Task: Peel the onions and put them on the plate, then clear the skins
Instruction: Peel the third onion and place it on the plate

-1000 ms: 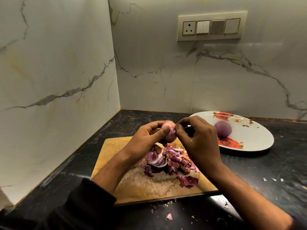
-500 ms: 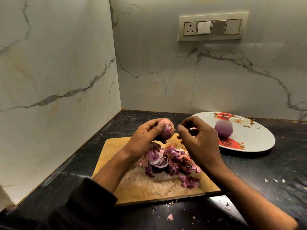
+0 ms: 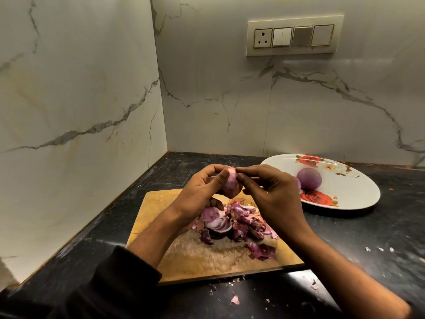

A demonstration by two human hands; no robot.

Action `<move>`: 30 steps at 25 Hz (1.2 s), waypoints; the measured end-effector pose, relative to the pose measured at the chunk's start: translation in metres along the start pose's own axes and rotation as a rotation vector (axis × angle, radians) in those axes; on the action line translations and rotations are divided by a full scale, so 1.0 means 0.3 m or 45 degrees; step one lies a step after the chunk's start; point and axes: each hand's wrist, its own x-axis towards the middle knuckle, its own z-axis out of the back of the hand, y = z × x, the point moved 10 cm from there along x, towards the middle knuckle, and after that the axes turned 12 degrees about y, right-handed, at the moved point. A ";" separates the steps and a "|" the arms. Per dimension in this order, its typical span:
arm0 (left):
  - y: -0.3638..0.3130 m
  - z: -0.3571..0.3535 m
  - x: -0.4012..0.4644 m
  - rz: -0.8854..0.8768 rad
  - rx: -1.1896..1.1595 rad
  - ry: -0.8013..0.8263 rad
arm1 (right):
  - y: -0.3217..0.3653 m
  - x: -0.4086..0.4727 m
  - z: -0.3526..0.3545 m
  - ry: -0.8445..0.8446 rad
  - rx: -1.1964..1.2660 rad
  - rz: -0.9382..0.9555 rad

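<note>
Gripping a half-peeled onion (image 3: 231, 183) above the cutting board (image 3: 161, 208), the left hand (image 3: 200, 192) curls round it while the right hand (image 3: 271, 192) pinches its top. Loose skins (image 3: 241, 222) lie heaped on the board. One peeled onion (image 3: 309, 178) sits on the flowered plate (image 3: 358, 192).

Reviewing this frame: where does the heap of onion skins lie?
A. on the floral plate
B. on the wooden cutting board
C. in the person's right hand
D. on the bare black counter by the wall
B: the heap of onion skins sits on the wooden cutting board, below both hands; the floral plate holds peeled onions.
</note>
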 end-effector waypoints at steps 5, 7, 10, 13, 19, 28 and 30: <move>0.003 -0.002 0.003 0.009 -0.009 0.009 | 0.062 -0.005 0.001 -0.010 -0.239 0.133; 0.003 -0.010 0.002 0.015 -0.028 0.023 | 0.084 -0.012 -0.002 -0.029 -0.337 0.169; 0.006 -0.021 0.003 0.028 -0.076 0.043 | 0.104 -0.021 -0.007 -0.059 -0.438 0.207; 0.005 -0.025 0.006 0.025 -0.090 0.053 | 0.117 -0.022 -0.020 -0.066 -0.524 0.240; 0.003 -0.019 0.005 0.021 -0.072 0.028 | 0.112 -0.023 -0.015 -0.131 -0.522 0.233; 0.002 -0.011 0.002 0.016 -0.061 0.003 | 0.047 -0.018 0.012 -0.222 -0.275 0.097; 0.003 -0.005 0.002 0.017 -0.079 -0.002 | 0.031 -0.015 0.004 -0.180 -0.180 0.069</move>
